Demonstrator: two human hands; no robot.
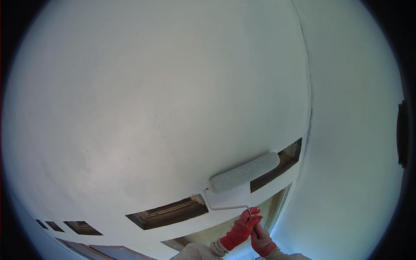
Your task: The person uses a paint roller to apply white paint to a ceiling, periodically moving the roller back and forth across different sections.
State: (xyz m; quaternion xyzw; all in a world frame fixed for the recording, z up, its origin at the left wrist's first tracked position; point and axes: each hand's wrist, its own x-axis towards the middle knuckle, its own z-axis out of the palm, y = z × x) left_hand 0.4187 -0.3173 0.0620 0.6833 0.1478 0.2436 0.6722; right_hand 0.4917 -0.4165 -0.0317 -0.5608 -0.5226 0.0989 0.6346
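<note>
A paint roller [245,173] with a long, pale, fluffy sleeve lies across the view, close to or against a broad white surface [151,99]; I cannot tell if they touch. Its bent wire frame [227,208] runs from the sleeve's left end down to my hands. My left hand [238,230], in a red glove, is wrapped round the grip just below the wire. Beside it on the right, my right hand [261,241], in a paler glove with red on it, closes on the same grip. My fingers hide most of the handle.
Dark rectangular recesses [169,212] break the white surface along its lower part; another recess [277,167] sits partly behind the sleeve. A crack [309,82] runs down the corner where a second white surface [351,130] begins. A dark object [402,134] stands at the far right.
</note>
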